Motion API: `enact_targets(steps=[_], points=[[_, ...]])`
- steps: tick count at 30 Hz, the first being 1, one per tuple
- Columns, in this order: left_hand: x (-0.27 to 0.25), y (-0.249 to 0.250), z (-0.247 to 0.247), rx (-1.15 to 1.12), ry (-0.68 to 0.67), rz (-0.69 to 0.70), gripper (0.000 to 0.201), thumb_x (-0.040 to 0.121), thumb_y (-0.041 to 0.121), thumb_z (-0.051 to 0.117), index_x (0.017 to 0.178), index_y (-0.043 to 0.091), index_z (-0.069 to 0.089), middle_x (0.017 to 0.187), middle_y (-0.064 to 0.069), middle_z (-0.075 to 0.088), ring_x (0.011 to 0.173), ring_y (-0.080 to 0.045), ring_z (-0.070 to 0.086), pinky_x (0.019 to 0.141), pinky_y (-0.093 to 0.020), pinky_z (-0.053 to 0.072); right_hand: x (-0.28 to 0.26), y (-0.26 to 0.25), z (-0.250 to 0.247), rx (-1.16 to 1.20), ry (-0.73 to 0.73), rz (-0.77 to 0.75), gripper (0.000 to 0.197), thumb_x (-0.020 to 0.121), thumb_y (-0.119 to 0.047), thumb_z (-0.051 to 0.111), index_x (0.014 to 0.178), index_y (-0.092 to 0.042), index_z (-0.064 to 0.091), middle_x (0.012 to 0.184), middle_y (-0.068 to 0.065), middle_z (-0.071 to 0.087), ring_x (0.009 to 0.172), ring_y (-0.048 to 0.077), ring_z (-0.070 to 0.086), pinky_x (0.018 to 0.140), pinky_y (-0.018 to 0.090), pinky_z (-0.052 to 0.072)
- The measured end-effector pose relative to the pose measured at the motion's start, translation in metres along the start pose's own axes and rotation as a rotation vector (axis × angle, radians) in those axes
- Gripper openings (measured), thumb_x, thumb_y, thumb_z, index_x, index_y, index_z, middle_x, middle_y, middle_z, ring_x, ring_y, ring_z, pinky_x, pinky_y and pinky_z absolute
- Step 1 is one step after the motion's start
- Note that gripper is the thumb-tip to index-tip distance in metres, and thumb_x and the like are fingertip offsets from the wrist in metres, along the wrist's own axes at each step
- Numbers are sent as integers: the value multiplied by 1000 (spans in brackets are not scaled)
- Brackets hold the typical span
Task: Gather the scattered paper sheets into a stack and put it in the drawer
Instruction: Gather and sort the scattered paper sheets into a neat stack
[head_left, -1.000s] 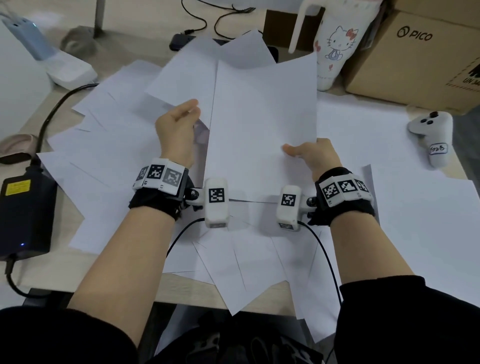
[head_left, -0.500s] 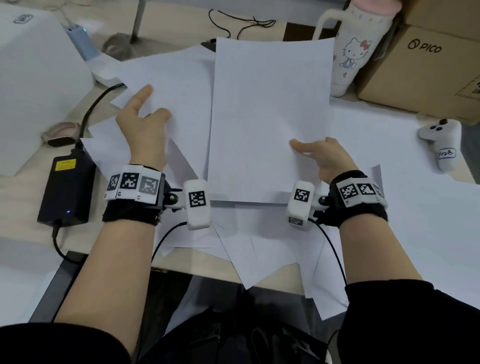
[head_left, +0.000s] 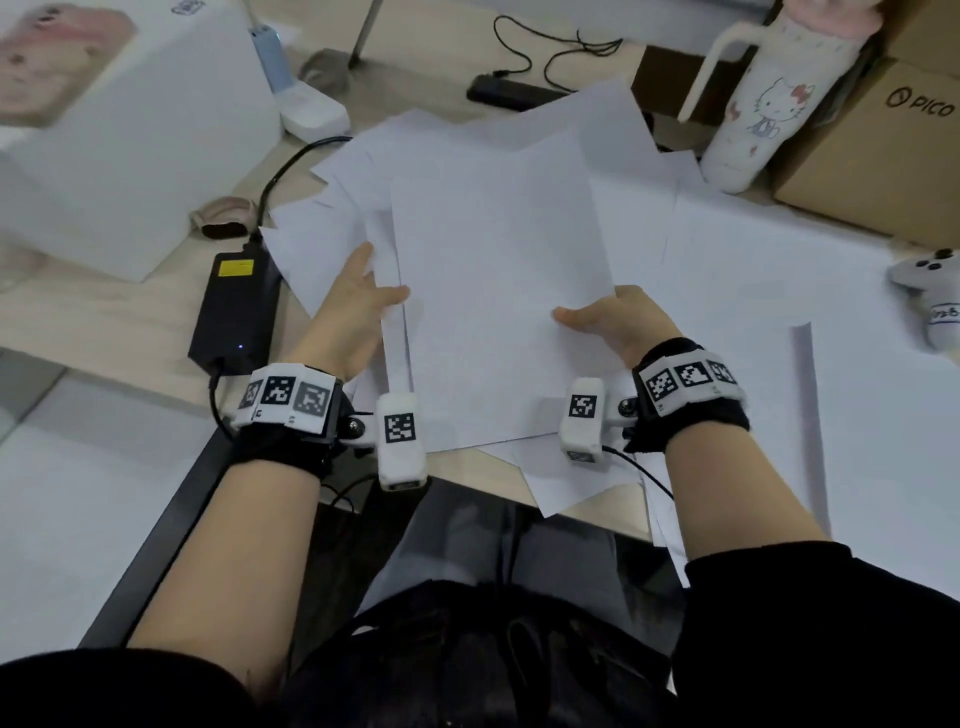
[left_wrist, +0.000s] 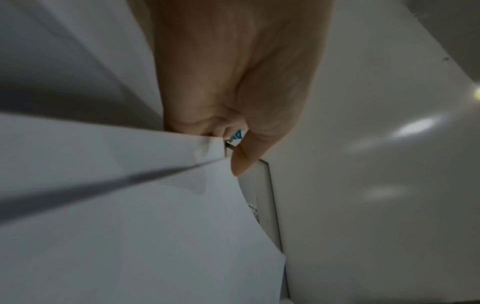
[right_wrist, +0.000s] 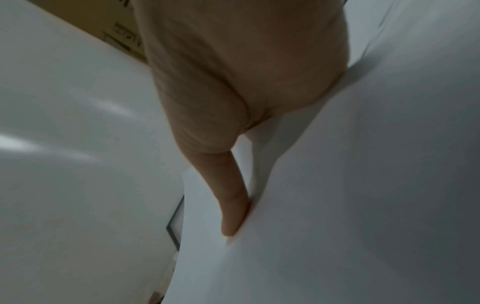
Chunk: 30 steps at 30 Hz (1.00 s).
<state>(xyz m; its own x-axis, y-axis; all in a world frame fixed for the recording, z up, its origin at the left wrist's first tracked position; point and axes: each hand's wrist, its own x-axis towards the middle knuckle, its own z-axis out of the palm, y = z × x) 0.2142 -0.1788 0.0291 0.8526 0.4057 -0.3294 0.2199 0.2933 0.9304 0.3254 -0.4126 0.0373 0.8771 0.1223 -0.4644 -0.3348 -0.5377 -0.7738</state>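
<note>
In the head view, the left hand (head_left: 352, 306) and right hand (head_left: 621, 322) hold a stack of paper (head_left: 498, 301) by its side edges at the frame's centre, thumbs on top, above loose sheets (head_left: 753, 291) spread over the table (head_left: 130, 317). A black power brick (head_left: 236, 306) lies at left, a cardboard box (head_left: 878, 156) at upper right.

The left wrist view shows the thumb pinching the paper's edge (left_wrist: 130, 185).

The right wrist view shows a finger (right_wrist: 231, 197) pressed flat against the paper (right_wrist: 337, 185), the others hidden.
</note>
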Motion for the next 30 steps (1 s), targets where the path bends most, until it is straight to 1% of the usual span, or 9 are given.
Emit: enact_targets(steps=[3,5,8,12,16,22,27,29,30], points=[[-4,-9,6,-43,45,-12,85,92,-3,55,152,17,-2,135,1,45,121,-19,50,108,-38,38,-8,1,11,-1,27,-17,74,72,-27,81,131,0,46,122,10,60,109,26,59,96,36,48],[-5,-13,10,-7,75,-1,75,90,-4,58,150,11,17,138,-6,49,117,-22,56,102,-37,45,-8,2,15,10,33,-53,53,79,-18,76,123,2,53,112,10,63,102,26,61,87,31,48],[-7,-12,13,76,97,58,43,90,-9,53,131,1,46,123,-12,60,96,-18,62,78,-22,54,-13,1,16,28,43,-104,36,83,-9,71,114,3,58,99,9,61,92,23,58,76,28,47],[-14,-2,15,52,80,165,37,90,-11,52,120,10,51,105,2,64,87,-5,63,70,-13,52,-19,-1,12,193,39,-170,25,87,-2,62,110,8,60,93,12,60,87,22,57,77,33,47],[-21,11,16,38,58,290,39,89,-13,51,118,13,50,101,6,65,82,3,66,74,-14,52,-29,-6,3,296,1,-219,12,92,-7,56,101,-5,62,89,7,63,84,24,58,78,34,48],[-36,37,28,-12,-2,444,42,88,-16,48,119,13,49,106,4,65,91,-1,67,81,-20,53,-50,-14,-10,492,47,-458,22,93,0,51,109,-13,56,96,1,67,85,15,64,74,25,53],[-50,63,41,-86,-79,637,38,85,-15,52,117,7,52,101,5,71,97,-11,67,83,-25,52,-69,-24,-26,694,116,-675,46,93,8,47,128,-20,35,104,4,65,94,12,64,86,28,53],[-54,67,45,-109,-110,684,34,86,-13,54,111,10,55,95,10,73,96,-11,67,84,-25,52,-75,-25,-35,734,121,-719,44,93,7,49,128,-18,37,105,-1,65,93,6,65,84,23,52],[-56,68,48,-116,-117,696,32,87,-12,55,110,11,56,94,11,73,97,-11,67,84,-25,51,-76,-23,-39,733,112,-740,39,93,5,51,126,-14,43,107,2,65,96,9,64,86,26,52]])
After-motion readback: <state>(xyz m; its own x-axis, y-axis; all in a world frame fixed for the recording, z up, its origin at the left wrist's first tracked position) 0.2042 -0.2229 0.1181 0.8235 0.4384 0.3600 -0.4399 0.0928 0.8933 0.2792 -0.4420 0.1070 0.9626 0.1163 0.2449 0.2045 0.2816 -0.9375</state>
